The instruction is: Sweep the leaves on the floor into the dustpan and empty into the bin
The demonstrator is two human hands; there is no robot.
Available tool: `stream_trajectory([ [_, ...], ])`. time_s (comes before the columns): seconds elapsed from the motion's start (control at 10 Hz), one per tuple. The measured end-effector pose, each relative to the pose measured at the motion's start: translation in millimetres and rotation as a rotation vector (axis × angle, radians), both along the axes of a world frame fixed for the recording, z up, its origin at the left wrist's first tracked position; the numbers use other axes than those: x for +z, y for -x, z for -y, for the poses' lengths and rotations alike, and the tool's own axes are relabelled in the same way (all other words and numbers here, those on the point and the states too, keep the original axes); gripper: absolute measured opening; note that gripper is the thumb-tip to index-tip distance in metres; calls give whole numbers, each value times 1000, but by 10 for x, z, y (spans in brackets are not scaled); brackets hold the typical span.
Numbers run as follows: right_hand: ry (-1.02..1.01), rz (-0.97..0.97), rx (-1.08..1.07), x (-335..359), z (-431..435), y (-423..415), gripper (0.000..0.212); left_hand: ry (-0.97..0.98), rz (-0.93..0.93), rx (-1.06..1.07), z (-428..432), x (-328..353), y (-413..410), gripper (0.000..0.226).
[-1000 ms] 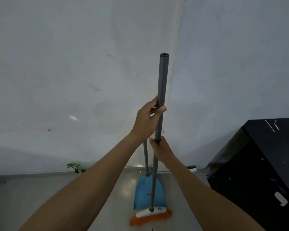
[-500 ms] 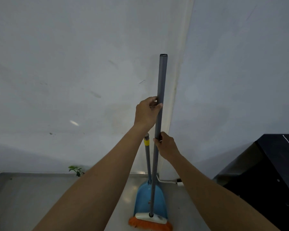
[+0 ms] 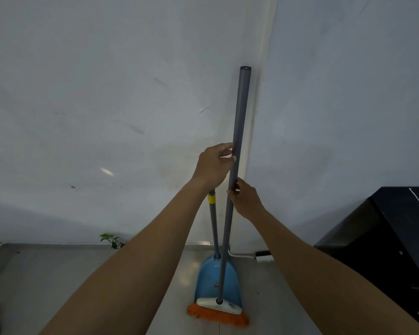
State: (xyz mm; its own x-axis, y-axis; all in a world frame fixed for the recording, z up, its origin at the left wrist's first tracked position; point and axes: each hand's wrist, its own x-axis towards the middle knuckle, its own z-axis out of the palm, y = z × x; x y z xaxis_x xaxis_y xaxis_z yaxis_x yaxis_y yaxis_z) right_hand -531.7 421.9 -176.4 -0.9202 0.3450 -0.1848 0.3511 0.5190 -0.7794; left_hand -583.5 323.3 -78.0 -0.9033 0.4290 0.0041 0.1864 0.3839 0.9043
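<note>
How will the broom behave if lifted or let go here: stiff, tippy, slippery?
Probably stiff: the broom handle runs straight from tip to head. Likely to tip if released: it stands tall on soft orange bristles, steadied by the left hand and right hand. Its smooth shaft might slide in a loose grip.

Scuffed pale walls (image 3: pixel 107 93) in a corner, glossy grey floor (image 3: pixel 46 286), black cabinet (image 3: pixel 385 238) at right.

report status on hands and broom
Both on the broom: left hand high, right hand below. Broom upright, bristles on floor before the dustpan. Nothing blocking.
</note>
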Motion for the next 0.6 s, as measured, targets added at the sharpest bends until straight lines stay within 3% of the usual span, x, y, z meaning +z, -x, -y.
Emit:
stream_trajectory([
  [0.1,-12,11,46,135,56,-87,52,80,-44,-16,95,11,-55,39],
  [0.2,-65,17,86,290,96,-215,56,161,-100,-30,254,15,-104,40],
  [0.6,-405,-83,132,1090,628,-980,56,294,-233,-147,1015,215,-579,49],
])
